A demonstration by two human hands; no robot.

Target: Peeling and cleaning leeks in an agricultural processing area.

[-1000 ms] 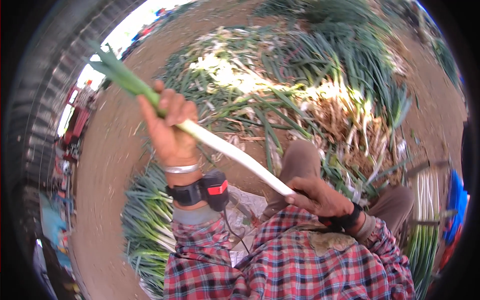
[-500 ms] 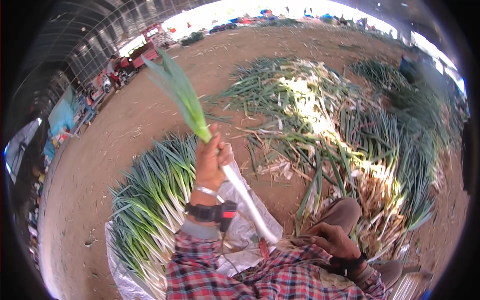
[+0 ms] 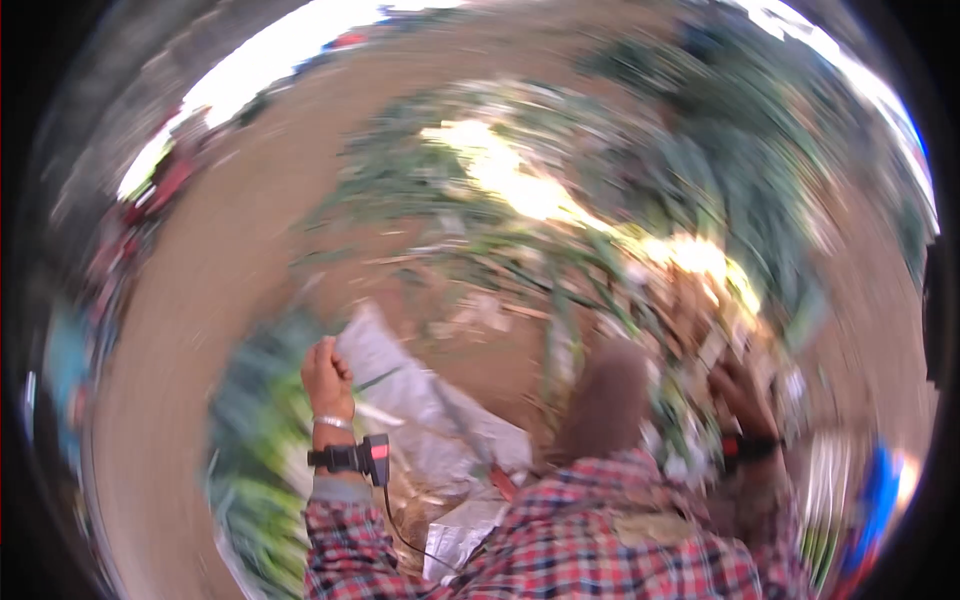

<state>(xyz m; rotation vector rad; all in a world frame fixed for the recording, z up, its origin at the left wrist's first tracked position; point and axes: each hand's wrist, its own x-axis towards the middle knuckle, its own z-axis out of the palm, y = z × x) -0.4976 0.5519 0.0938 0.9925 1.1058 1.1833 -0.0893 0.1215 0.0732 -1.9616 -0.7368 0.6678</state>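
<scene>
My left hand [image 3: 328, 378] is closed, with curled fingers and no stalk visible in it. It hovers beside a blurred row of green onions [image 3: 265, 440] with green tops and pale stems. A white plastic sheet [image 3: 395, 365] lies to its right, with a white stem [image 3: 378, 415] across it near my wrist. My right hand [image 3: 738, 388] reaches down at the near end of the untrimmed onion heap [image 3: 690, 290]. Motion smears its fingers, so any hold there is unclear.
Loose leaves and onions [image 3: 480, 200] spread over the dirt floor [image 3: 200, 270] ahead. My bent knee [image 3: 605, 395] stands between my hands. A red-handled tool [image 3: 502, 482] lies by my lap. Pale stalks [image 3: 840, 480] and a blue object [image 3: 880, 500] are at the lower right.
The green onion my left hand held up is out of that hand, which has dropped toward the row. My right hand has moved from my lap out to the heap. The view has swung right.
</scene>
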